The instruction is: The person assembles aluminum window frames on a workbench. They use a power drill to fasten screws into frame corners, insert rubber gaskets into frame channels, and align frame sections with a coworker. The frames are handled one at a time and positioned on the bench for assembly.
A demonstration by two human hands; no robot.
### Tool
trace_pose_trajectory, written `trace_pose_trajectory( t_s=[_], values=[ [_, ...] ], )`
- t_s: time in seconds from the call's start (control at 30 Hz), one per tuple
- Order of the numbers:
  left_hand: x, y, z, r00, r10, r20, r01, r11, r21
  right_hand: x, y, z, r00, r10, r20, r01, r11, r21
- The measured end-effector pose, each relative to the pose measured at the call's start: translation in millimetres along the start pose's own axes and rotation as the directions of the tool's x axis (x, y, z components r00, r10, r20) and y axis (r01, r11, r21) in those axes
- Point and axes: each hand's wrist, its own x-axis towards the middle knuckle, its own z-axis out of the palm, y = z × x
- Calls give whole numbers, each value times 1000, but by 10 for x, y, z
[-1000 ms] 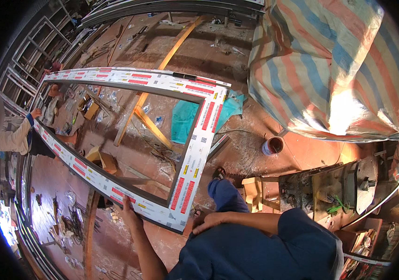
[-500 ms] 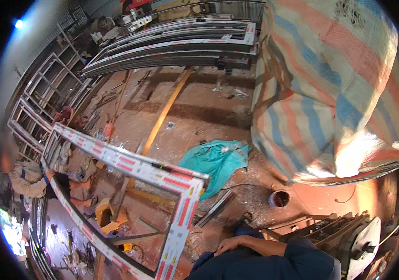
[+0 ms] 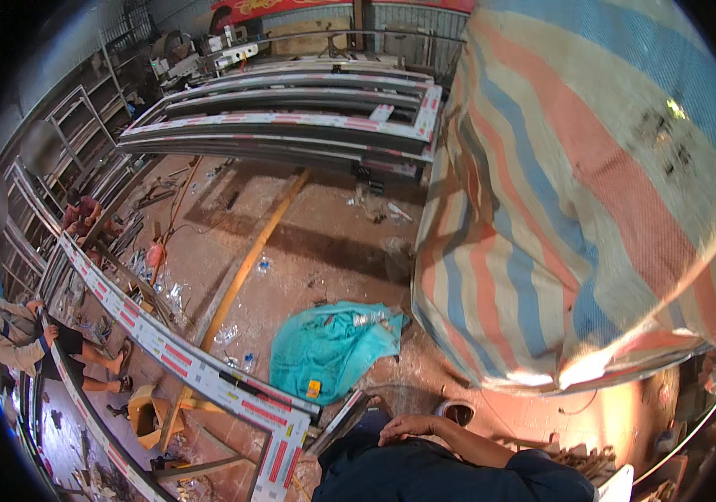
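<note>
Right hand (image 3: 408,427) over dark clothing (image 3: 433,473) — cannot tell if fingers spread — red-and-white frame (image 3: 178,360) nearby

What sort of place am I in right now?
Likely a frame-making workshop: a long white-and-red frame stretches before you, similar frames are stacked beyond, and scraps litter the reddish floor.

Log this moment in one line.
right hand: on dark clothing | left hand: out of view | film-covered frame: co-worker's hand on it | teal cloth: on floor
</note>
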Motion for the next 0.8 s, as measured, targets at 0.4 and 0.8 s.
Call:
trace_pose_trajectory(
  t_s=[0.4,0.8],
  values=[
    [-155,105,456,992,-3,-123,-4,998,-58,98,-2334,-2883,684,-438,-583,338,899,-280],
    [-2017,3318,2636,964,220,146,-92,798,-596,-787,-4573,-6646,-382,-604,-700,-125,784,-608]
  ],
)
